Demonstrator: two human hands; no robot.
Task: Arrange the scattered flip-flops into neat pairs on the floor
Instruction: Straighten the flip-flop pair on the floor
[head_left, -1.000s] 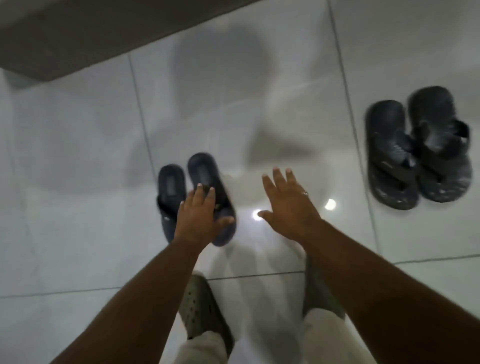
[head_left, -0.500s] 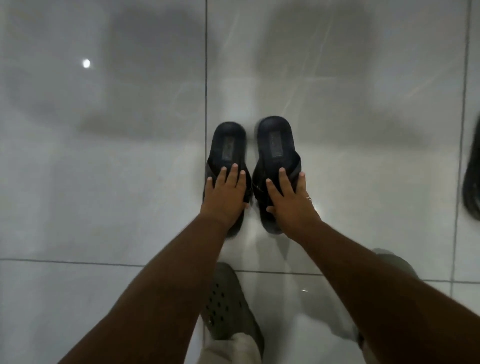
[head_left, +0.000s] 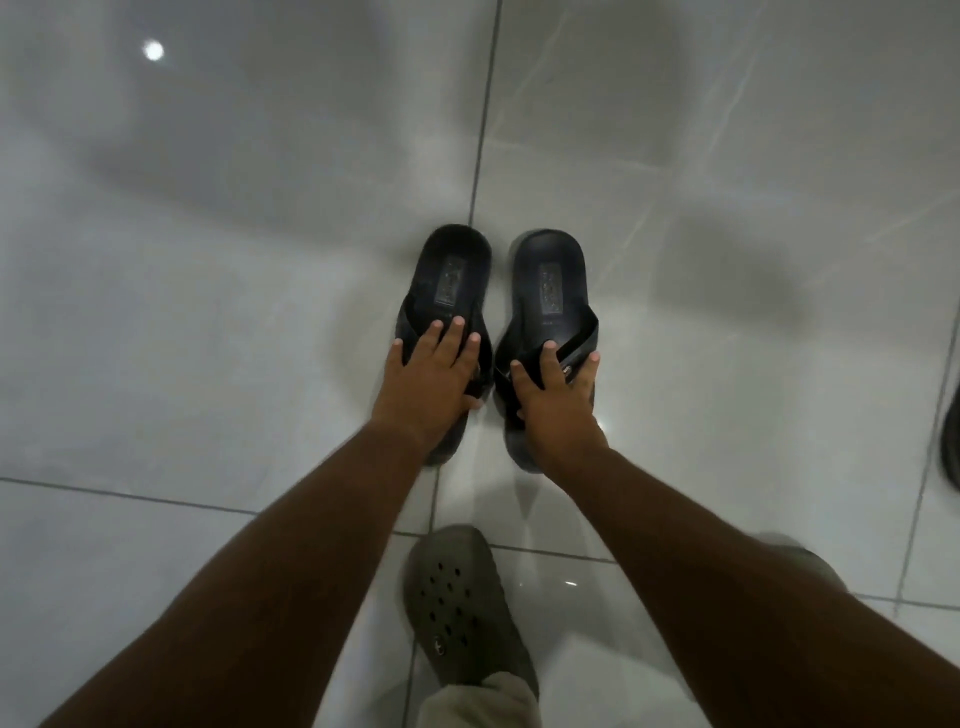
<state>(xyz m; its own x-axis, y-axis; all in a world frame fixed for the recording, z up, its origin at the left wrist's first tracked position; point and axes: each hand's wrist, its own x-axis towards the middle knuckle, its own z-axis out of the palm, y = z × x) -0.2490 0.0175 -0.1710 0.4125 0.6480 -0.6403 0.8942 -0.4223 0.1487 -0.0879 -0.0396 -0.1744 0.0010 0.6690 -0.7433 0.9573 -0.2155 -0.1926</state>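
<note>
Right flip-flop now farther from left flip-flop, straps under fingers.

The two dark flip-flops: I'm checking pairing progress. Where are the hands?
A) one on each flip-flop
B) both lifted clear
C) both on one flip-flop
A: the left hand rests on the left flip-flop, the right hand on the right flip-flop, side by side.

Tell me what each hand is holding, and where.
Neither grips anything. The left hand rests flat on the strap of the left flip-flop; the right hand rests on the straps of the right flip-flop.
</note>
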